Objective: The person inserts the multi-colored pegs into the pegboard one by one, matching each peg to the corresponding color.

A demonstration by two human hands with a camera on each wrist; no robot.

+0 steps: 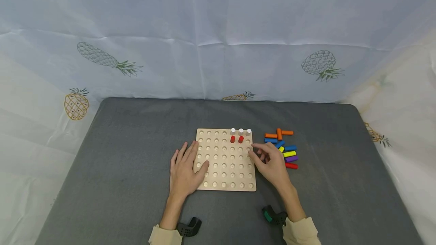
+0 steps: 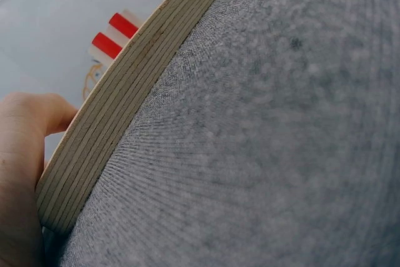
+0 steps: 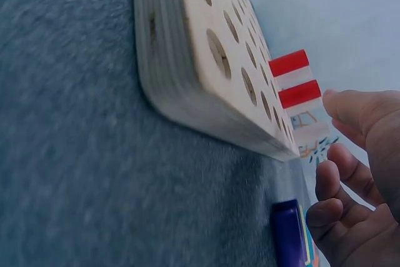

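Note:
A square wooden pegboard (image 1: 215, 166) with rows of round holes lies on the table. Three white pegs (image 1: 241, 131) stand in its far row at the right, and two red pegs (image 1: 232, 139) stand just in front of them. My left hand (image 1: 185, 173) rests along the board's left edge, fingers extended and thumb over the top face. Beside the right edge hovers my right hand (image 1: 271, 163), its thumb (image 3: 353, 107) and fingertips apart with no peg visible between them. In the left wrist view, the board's layered side (image 2: 119, 101) hides most of its top.
Right of the board lie loose pegs: orange pegs (image 1: 287, 132), blue pegs (image 1: 270, 140), yellow pegs (image 1: 290, 154), a purple peg (image 1: 291, 158) and a red peg (image 1: 291, 166). The grey table (image 1: 129, 154) meets a pineapple-print cloth (image 1: 163, 67) at the back.

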